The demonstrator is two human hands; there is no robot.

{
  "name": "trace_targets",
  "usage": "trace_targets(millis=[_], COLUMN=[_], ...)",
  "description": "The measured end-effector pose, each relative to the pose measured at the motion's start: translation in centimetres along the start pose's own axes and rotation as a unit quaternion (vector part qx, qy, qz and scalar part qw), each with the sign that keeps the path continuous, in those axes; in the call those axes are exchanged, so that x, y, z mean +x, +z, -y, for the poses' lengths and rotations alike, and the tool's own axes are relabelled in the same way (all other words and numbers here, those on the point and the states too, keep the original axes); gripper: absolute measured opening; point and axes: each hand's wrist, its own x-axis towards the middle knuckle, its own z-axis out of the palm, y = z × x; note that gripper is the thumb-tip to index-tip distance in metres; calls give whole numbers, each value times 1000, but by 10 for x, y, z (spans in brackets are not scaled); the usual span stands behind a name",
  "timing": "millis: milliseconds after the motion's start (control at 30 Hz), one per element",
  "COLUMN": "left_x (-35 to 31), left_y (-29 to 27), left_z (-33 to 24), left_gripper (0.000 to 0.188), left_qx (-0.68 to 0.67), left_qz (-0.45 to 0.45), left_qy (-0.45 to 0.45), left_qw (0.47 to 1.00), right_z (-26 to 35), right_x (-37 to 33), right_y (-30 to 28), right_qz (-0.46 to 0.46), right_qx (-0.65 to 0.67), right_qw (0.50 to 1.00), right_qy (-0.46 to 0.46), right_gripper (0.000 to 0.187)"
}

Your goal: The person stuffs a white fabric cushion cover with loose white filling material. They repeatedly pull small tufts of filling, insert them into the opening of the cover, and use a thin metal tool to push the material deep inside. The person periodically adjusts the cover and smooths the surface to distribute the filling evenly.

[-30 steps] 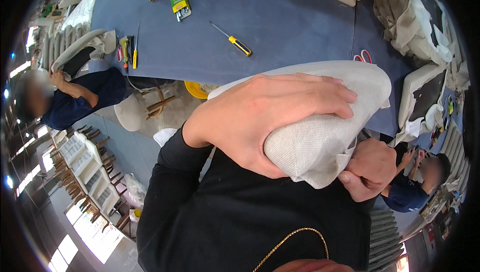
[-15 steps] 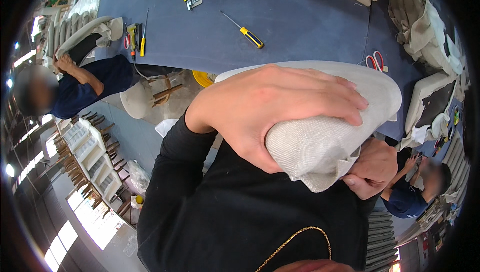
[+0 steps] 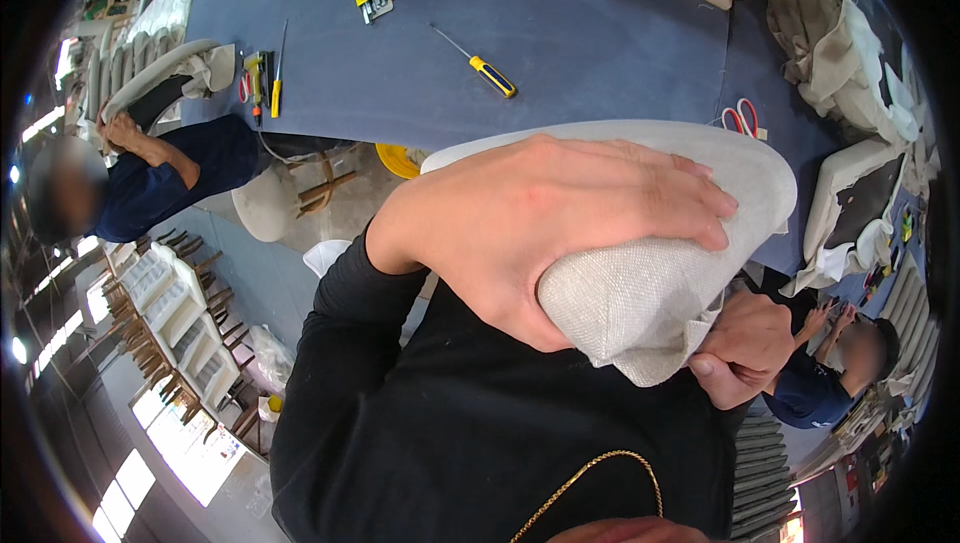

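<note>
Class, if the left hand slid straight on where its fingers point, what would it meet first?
The left hand holds the beige padded piece; beyond its edge, probably the dark-centred padded frame at right, though depth is unclear.

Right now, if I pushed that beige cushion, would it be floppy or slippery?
Probably not very floppy: the cushion has a smooth, rounded shape under the left hand. Its cloth edge by the right hand looks bendy, since it's folded. The coarse weave probably isn't slippery.

The head fisheye looks down, left hand near.
</note>
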Motion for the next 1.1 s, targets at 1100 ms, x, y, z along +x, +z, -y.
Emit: trace_targets(millis=[1100], left_x=[3], left_y=[30], left_z=[16], left_gripper=[52], left_qx=[52], left_qz=[-119], left_qy=[115], left_qw=[985], right_z=[11], right_x=[-18], right_y=[-13], right_qz=[-54], right_qx=[96], right_qw=[985], right_qy=[131], right_gripper=[20])
